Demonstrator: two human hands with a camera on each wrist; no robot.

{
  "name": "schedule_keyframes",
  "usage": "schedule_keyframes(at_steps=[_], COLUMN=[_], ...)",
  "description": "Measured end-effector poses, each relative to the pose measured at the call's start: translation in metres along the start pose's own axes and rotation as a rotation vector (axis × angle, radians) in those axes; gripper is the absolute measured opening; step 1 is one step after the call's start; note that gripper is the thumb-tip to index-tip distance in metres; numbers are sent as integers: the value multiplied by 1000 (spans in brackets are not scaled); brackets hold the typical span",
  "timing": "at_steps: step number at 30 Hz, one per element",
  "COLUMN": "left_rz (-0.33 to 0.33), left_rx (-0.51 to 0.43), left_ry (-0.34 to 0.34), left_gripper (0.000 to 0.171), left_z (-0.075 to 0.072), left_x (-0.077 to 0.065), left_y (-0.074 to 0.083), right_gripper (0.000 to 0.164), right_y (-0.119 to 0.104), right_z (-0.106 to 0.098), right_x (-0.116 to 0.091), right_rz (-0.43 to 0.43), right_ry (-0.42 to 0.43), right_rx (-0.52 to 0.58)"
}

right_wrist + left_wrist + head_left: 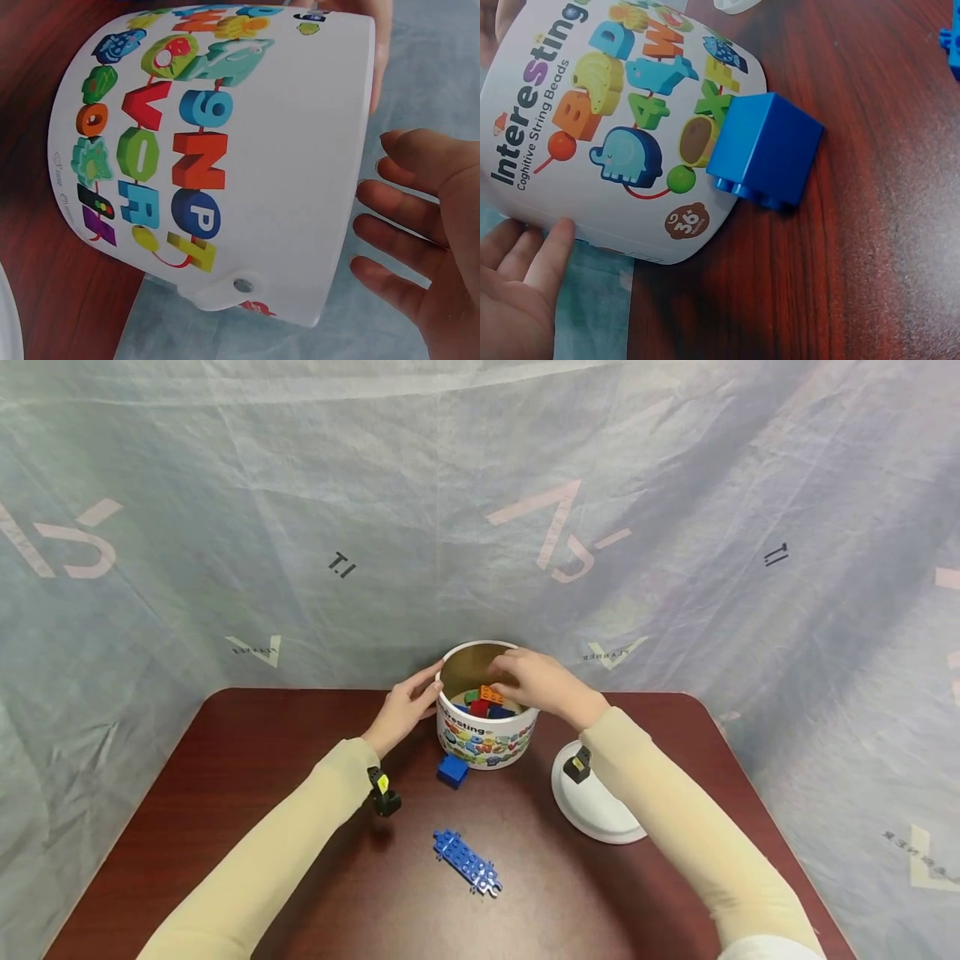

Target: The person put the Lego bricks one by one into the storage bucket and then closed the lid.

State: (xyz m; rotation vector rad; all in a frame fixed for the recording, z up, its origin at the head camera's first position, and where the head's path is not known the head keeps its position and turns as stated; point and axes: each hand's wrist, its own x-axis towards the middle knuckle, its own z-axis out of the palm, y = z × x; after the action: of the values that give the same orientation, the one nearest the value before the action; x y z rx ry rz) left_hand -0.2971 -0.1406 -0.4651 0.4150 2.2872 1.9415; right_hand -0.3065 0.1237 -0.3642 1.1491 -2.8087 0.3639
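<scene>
A white bucket point(487, 745) printed with colourful letters and animals stands at the back of the table, uncovered. Several building bricks lie inside, among them an orange brick point(491, 695) and a red brick point(479, 708). My left hand point(401, 710) rests against the bucket's left side near the rim; its visible fingers point(551, 259) look fairly straight. Over the right rim reaches my right hand point(536, 681), fingers bent loosely above the bricks. In the right wrist view the fingers point(401, 240) are spread, and nothing shows between them.
A blue brick point(452, 771) lies close to the bucket's front. Nearer me is a flat blue studded base piece point(467, 862). The white lid point(596, 806) lies on the right, partly under my right forearm. A grey curtain point(435, 527) hangs behind the table point(300, 860).
</scene>
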Motion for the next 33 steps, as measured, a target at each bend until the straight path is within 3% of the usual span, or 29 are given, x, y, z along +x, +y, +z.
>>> schedule_keyframes(at_steps=[15,26,33], left_rz=[3,-1,3], left_rx=[21,2,12], left_ry=[-9,-21,1], left_gripper=[56,56,54], left_z=[-3,-1,2], left_x=[3,0,-3], left_y=[-1,3,4], right_gripper=[22,27,28], right_y=[-13,-24,-32], right_z=[-7,-2,11], right_x=[-44,-78,-93], right_rz=[-82,-175,-284], right_ry=[111,170,230], right_rx=[35,58,35])
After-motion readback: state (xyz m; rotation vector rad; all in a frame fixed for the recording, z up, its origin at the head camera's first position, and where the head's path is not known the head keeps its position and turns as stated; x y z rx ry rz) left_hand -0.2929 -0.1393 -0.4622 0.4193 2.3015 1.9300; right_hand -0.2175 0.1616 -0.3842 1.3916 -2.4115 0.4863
